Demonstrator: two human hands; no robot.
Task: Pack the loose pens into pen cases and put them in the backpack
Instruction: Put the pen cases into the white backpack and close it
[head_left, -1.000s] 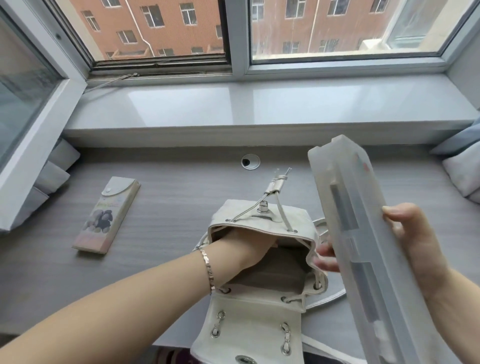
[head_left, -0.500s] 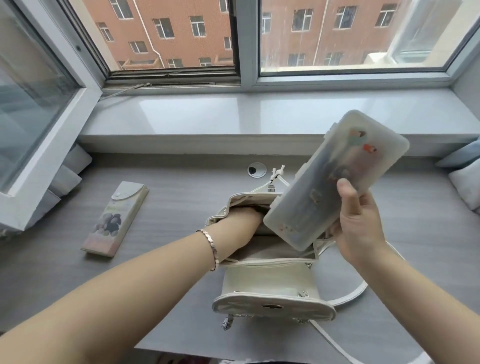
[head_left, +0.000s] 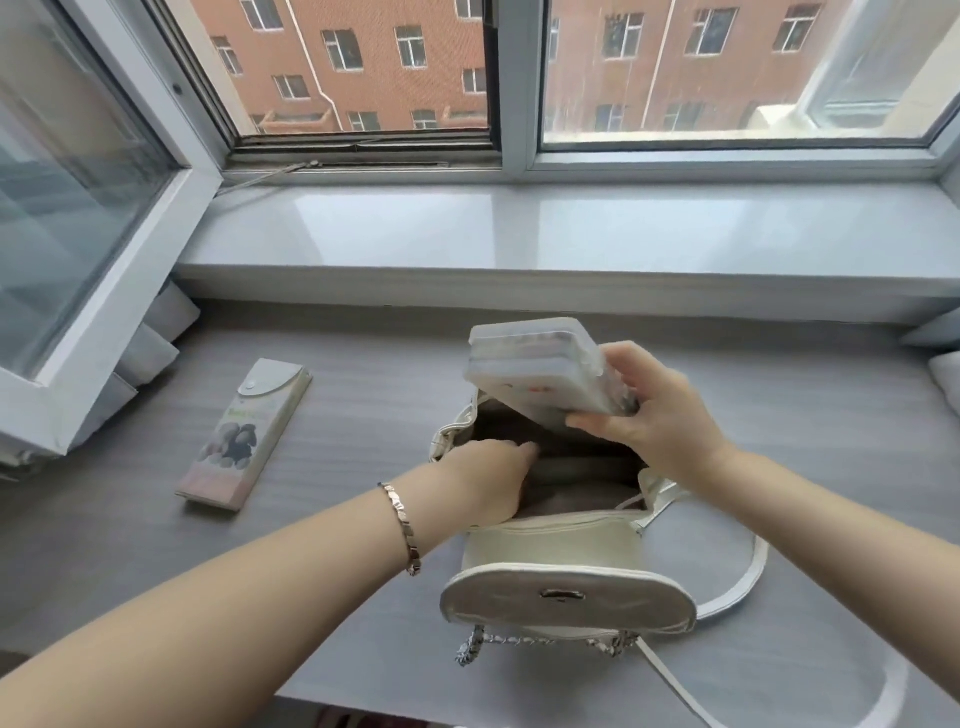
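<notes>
At frame centre the right hand (head_left: 660, 415) grips the frosted pen case (head_left: 540, 369) over the backpack (head_left: 561, 540), whose mouth the left hand (head_left: 488, 478) grasps open; next, lowering it end-first.

Both forearms are bare, no sleeves showing. The left wrist wears a slim silver bracelet (head_left: 400, 525) of flat linked segments, hanging loosely. The left hand (head_left: 488, 480) and right hand (head_left: 657, 415) carry no visible rings; nails look short and unpainted.
</notes>
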